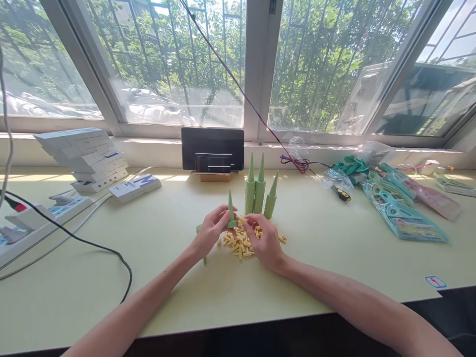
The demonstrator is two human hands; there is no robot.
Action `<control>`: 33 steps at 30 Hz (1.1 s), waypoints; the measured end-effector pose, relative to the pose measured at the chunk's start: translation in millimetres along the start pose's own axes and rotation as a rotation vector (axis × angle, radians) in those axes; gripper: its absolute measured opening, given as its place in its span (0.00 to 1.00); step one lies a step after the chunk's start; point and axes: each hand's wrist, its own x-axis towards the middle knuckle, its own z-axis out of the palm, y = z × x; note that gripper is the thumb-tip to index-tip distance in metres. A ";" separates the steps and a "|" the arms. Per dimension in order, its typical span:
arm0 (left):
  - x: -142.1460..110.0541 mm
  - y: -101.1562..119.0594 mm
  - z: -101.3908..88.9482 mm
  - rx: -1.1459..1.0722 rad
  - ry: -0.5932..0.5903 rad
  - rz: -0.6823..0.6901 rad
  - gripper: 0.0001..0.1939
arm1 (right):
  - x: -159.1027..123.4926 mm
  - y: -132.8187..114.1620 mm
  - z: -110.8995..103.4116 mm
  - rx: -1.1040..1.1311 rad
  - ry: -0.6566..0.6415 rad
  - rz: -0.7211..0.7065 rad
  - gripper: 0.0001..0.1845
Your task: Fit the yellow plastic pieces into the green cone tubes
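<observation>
My left hand [211, 229] is closed around a green pointed cone piece [231, 210], which it holds upright with the tip up. Close beside it, my right hand [265, 243] pinches what looks like a small pale-yellow peg [241, 219] near the cone's base. Under both hands lies a loose pile of small yellow pegs [241, 246], partly hidden by the right hand. Just behind stand several green pointed towers [260, 193]. Another green piece [204, 260] lies on the table, mostly covered by my left hand and wrist.
A dark tablet [211, 141] and a phone [213, 163] lean near the window. On the left are stacked white boxes [89, 156], a power strip [63, 210] and a black cable [100, 249]. Bagged green items [405, 208], a yellow-black tool [341, 193] and coiled wires [297, 162] lie on the right.
</observation>
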 end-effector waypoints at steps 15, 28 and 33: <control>-1.1 -2.1 -1.2 0.038 -0.063 -0.029 0.19 | 1.8 -4.1 -1.7 -0.024 -0.043 -0.022 0.08; -2.9 2.9 -1.0 0.069 -0.092 -0.034 0.20 | 3.0 -2.2 -1.7 -0.045 -0.063 -0.024 0.08; -2.7 1.7 -2.5 0.082 -0.095 -0.018 0.20 | 3.8 -0.9 -1.7 -0.032 -0.073 -0.011 0.09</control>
